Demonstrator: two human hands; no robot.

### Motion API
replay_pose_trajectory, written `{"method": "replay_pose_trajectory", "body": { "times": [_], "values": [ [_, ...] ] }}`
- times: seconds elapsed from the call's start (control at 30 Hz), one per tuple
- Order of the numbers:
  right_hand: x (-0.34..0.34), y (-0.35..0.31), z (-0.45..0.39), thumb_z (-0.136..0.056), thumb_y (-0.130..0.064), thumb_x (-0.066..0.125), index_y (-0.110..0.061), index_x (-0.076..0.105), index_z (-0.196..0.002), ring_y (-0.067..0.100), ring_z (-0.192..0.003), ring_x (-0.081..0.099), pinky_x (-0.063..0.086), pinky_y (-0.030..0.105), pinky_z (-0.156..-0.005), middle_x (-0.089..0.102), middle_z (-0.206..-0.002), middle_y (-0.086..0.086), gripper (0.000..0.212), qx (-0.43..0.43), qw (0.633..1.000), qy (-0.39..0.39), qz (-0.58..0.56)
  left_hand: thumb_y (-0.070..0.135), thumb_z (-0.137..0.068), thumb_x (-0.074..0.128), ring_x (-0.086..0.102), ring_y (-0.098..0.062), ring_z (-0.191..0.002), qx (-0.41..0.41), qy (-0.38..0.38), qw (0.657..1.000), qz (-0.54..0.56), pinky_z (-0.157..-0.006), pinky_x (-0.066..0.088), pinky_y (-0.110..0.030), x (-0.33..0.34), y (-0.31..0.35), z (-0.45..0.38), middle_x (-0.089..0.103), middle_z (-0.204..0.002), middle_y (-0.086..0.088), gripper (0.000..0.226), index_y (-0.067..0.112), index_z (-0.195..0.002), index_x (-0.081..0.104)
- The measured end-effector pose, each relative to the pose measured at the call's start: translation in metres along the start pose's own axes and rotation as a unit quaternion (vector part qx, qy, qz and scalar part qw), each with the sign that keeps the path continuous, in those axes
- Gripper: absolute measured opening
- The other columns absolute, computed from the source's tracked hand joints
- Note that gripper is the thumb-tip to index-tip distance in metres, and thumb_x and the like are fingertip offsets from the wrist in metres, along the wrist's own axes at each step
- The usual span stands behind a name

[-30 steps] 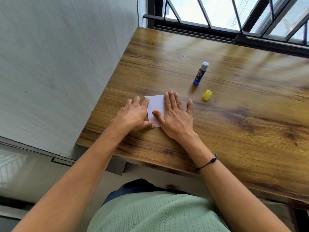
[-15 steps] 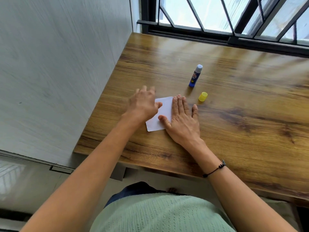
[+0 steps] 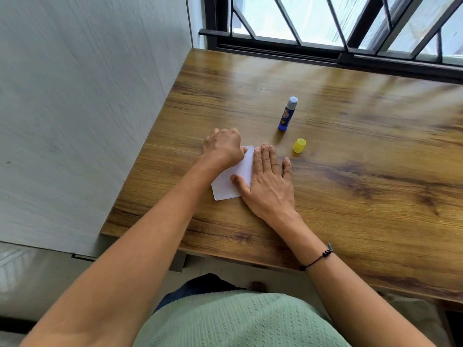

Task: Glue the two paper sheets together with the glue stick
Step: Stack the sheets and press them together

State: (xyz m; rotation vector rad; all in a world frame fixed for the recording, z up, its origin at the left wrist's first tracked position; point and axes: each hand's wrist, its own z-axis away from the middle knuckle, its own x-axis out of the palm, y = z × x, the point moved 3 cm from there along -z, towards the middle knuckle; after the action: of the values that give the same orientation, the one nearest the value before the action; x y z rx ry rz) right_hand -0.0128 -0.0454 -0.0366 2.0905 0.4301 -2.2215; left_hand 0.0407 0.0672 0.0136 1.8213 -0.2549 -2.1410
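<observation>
So right now both hands are down on the small white rounded-corner paper sheets, which lie stacked flat on the brown wood-grain bench; I can only make out one white shape, so I can't tell if the edges line up. The right hand is spread flat, fingers straight and open, pinning the right side of the paper with the thumb lying across it. The left hand is curled into a loose fist with nothing held in it, knuckles pressing on the paper's far left corner. Looks like the pressing or smoothing step to me, so the gluing part is probably done.

What's left hangs on this: the blue plastic glue stick stands upright and uncapped, well beyond the right fingertips and a bit to their right. Its small yellow cap sits just right of those fingertips, much closer than the stick itself. Both are on the right hand's side, so that hand is the nearer one for capping. The paper's long axis runs diagonally, from near-left to far-right under the fingers.
</observation>
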Motion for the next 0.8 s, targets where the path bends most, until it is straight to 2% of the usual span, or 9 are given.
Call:
{"method": "replay_pose_trajectory", "body": {
  "times": [0.23, 0.33, 0.43, 0.57, 0.63, 0.73, 0.8],
  "values": [
    [-0.001, 0.0, 0.001, -0.082, -0.068, 0.006, -0.011, -0.008, -0.146, 0.015, -0.143, -0.015, -0.011, 0.044, -0.115, -0.008, -0.158, 0.006, 0.086, -0.004, 1.0, 0.001, -0.007, 0.037, -0.087, 0.052, 0.04, -0.034, -0.12, -0.006, -0.05, 0.998, 0.028, -0.101, 0.033, -0.039, -0.002, 0.0, -0.003, 0.052, -0.124, -0.019, 0.039, 0.005, -0.108, 0.055],
    [-0.001, 0.0, 0.001, -0.083, -0.067, 0.007, -0.011, -0.008, -0.145, 0.015, -0.143, -0.015, -0.011, 0.044, -0.115, -0.008, -0.158, 0.006, 0.086, -0.003, 1.0, -0.001, -0.009, 0.03, -0.087, 0.054, 0.044, -0.03, -0.117, 0.009, -0.057, 0.996, 0.063, -0.096, 0.033, -0.034, -0.008, 0.003, 0.0, 0.055, -0.12, -0.017, 0.03, 0.006, -0.104, 0.056],
    [-0.001, 0.0, 0.001, -0.083, -0.067, 0.008, -0.011, -0.008, -0.145, 0.016, -0.143, -0.014, -0.011, 0.044, -0.115, -0.007, -0.158, 0.007, 0.086, -0.006, 1.0, 0.007, -0.012, 0.018, -0.085, 0.058, 0.053, -0.028, -0.106, 0.018, -0.055, 0.993, 0.105, -0.081, 0.038, -0.03, -0.013, 0.004, 0.002, 0.061, -0.112, -0.015, 0.017, 0.007, -0.098, 0.056],
    [-0.002, 0.0, 0.0, -0.08, -0.068, 0.004, -0.011, -0.007, -0.146, 0.016, -0.144, -0.013, -0.01, 0.043, -0.115, -0.006, -0.158, 0.007, 0.088, -0.012, 1.0, 0.01, -0.021, 0.017, -0.084, 0.06, 0.053, -0.025, -0.106, 0.032, -0.052, 0.991, 0.123, -0.078, 0.038, -0.027, -0.013, 0.006, 0.001, 0.059, -0.115, -0.013, 0.028, 0.007, -0.109, 0.053],
    [-0.003, 0.001, 0.001, -0.082, -0.067, 0.007, -0.011, -0.004, -0.146, 0.016, -0.144, -0.011, -0.008, 0.042, -0.116, -0.003, -0.158, 0.006, 0.085, -0.015, 0.999, 0.019, -0.037, 0.022, -0.085, 0.06, 0.056, -0.024, -0.104, 0.055, -0.046, 0.992, 0.105, -0.079, 0.041, -0.028, -0.012, 0.01, -0.001, 0.062, -0.113, -0.013, 0.026, 0.007, -0.106, 0.059],
    [-0.012, 0.003, 0.003, -0.092, -0.055, 0.026, -0.01, 0.01, -0.146, 0.018, -0.145, 0.008, 0.003, 0.039, -0.117, 0.016, -0.156, 0.008, 0.072, -0.016, 0.987, 0.071, -0.141, 0.02, -0.086, 0.056, 0.058, -0.026, -0.102, 0.079, -0.032, 0.993, 0.083, -0.084, 0.045, -0.032, -0.011, 0.015, -0.002, 0.065, -0.11, -0.015, 0.022, 0.005, -0.1, 0.064],
    [-0.02, 0.008, 0.004, -0.094, -0.04, 0.04, -0.008, 0.029, -0.141, 0.024, -0.135, 0.034, 0.023, 0.038, -0.113, 0.041, -0.144, 0.013, 0.058, 0.004, 0.955, 0.123, -0.271, 0.016, -0.087, 0.054, 0.058, -0.026, -0.099, 0.09, -0.015, 0.992, 0.093, -0.082, 0.044, -0.032, -0.011, 0.015, -0.001, 0.066, -0.107, -0.015, 0.02, 0.005, -0.099, 0.065]
  ]
}}
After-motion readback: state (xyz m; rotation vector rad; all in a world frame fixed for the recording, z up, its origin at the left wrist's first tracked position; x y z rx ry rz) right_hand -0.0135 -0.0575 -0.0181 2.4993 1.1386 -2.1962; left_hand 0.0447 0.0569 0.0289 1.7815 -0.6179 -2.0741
